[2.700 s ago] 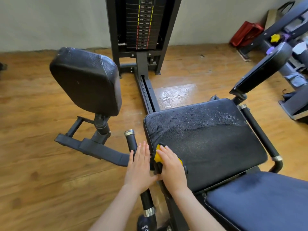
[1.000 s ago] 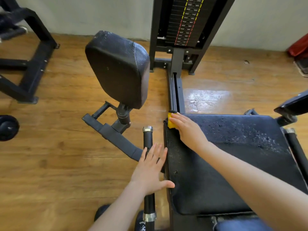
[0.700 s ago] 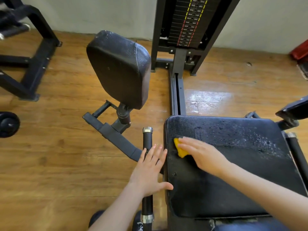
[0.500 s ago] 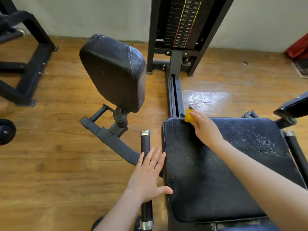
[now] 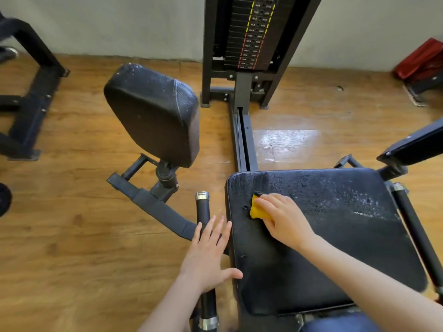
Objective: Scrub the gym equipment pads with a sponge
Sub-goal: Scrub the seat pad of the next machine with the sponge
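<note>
Pressing down on the yellow sponge, the right hand curls its fingers over it, near the left edge of the wet black seat pad. The left hand hovers with fingers straight and slightly spread above the black handle bar, its thumb reaching to the pad's edge.

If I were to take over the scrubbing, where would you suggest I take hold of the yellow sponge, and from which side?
Come from above. The sponge lies flat on the seat pad, with only its left end showing past the right hand, which presses on it. I would lay the fingers over its top, as that hand does, with the thumb at one edge.
</note>
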`<action>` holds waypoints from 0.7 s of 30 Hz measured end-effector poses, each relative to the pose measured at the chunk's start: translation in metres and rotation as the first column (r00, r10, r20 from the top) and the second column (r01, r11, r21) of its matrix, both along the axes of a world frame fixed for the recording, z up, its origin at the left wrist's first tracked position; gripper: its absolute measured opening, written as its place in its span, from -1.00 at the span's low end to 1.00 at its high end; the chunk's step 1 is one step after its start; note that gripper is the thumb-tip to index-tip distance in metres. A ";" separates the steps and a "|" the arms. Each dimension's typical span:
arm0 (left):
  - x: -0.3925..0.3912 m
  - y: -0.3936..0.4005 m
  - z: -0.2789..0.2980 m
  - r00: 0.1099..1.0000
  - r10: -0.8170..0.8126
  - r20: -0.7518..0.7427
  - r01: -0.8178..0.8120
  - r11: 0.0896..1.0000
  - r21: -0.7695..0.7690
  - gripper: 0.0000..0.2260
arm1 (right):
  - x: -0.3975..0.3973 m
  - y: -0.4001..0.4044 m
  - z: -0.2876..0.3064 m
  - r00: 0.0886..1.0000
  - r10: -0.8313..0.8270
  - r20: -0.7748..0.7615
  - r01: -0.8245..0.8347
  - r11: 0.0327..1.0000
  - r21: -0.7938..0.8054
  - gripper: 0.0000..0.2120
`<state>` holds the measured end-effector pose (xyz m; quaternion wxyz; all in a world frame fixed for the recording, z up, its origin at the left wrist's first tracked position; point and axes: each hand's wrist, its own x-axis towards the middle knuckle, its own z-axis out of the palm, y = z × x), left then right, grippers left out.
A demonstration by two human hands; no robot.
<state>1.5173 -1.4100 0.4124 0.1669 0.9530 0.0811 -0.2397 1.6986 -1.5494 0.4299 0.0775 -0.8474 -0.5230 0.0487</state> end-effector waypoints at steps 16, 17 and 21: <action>0.067 -0.013 0.014 0.934 0.250 0.253 -0.234 0.968 -0.093 -0.34 | 0.059 0.036 0.001 0.780 -0.532 -0.329 0.574 0.818 0.038 -0.69; 0.076 -0.017 0.012 0.937 0.247 0.249 -0.235 0.969 -0.075 -0.34 | 0.058 0.036 -0.001 0.804 -0.509 -0.309 0.539 0.842 0.017 -0.71; 0.092 -0.030 -0.008 0.937 0.236 0.258 -0.240 0.971 -0.018 -0.31 | 0.032 0.010 -0.008 0.936 -0.281 -0.211 0.285 0.959 -0.016 -0.53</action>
